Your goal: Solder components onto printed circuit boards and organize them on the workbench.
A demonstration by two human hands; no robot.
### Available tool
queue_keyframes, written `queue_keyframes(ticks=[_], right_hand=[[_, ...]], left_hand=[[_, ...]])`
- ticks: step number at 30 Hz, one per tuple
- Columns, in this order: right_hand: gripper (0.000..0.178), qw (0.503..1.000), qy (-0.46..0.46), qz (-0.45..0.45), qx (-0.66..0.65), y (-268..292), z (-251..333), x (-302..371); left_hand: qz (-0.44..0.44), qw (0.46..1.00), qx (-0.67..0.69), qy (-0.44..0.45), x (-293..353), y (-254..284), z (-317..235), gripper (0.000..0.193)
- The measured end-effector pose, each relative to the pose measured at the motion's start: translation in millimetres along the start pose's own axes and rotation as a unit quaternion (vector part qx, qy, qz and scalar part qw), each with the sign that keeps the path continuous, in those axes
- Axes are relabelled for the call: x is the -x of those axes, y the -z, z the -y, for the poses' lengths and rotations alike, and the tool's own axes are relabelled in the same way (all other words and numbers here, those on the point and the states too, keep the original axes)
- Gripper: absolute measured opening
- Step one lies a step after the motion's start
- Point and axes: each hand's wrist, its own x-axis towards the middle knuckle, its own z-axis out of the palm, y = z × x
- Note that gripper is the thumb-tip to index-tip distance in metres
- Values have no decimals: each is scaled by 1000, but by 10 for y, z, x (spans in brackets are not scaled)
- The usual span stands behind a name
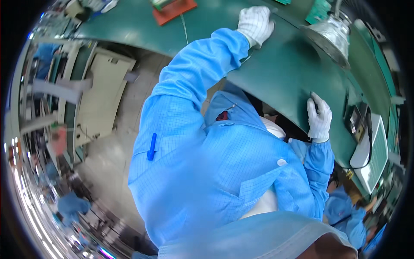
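Note:
My left hand (255,26), in a white knit glove, rests at the far part of the green tabletop (276,82). Its fingers are curled in. A small greyish bit shows by the knuckles, but what the hand holds, if anything, cannot be made out. A thin line runs below the wrist, near the table's edge. My right hand (319,117), also gloved in white, lies at the near edge of the table on the right. One finger stretches out and the others are loosely bent, with nothing seen in them. Both arms wear blue gridded sleeves; a blue pen (152,146) is clipped to the left one.
A metal lamp shade (332,38) hangs over the table at the right. A red tray (174,12) with a green and white item stands at the far left; a thin pale wire trails from it. Rightward are a black device (355,118) and a white ribbed panel (373,151). Co-workers sit nearby.

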Motion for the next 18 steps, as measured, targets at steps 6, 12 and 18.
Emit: queue_keyframes(ticks=[6, 12, 18], right_hand=[[24, 995, -49, 20, -81, -141, 156, -137], [29, 994, -43, -21, -95, -131, 6, -21], [26, 998, 12, -36, -52, -215, 166, -143]], left_hand=[[135, 978, -137, 79, 616, 927, 745, 76], [120, 976, -124, 131, 947, 1518, 1186, 67], [-23, 973, -107, 204, 1795, 2039, 1953, 62]])
